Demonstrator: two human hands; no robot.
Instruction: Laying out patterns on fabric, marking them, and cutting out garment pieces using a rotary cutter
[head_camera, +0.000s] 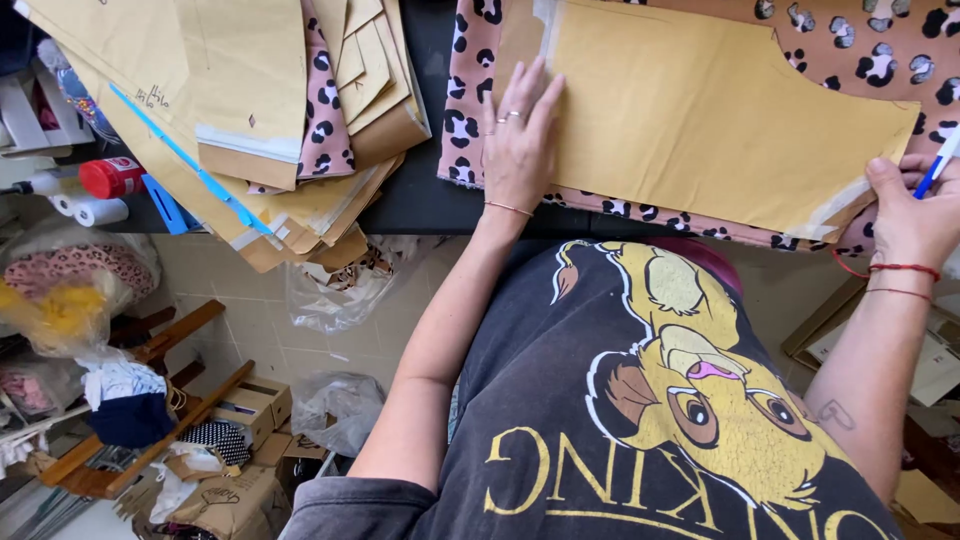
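Your left hand (518, 140) lies flat and open on the brown paper pattern piece (710, 120) to pin it against the pink leopard-print fabric (462, 110) on the desk (420, 195) at upper right, while your right hand (912, 215) closes its grip on a blue-and-white pen (938, 165) at the creased, curve-cut paper's edge.

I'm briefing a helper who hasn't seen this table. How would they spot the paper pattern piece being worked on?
Start at the pink leopard-print fabric spread on the right of the dark table. On it lies one tan pattern piece, pinned flat by the left hand while the right hand holds a blue pen at its corner. Unlike the pattern stack further left, it lies single and flat.
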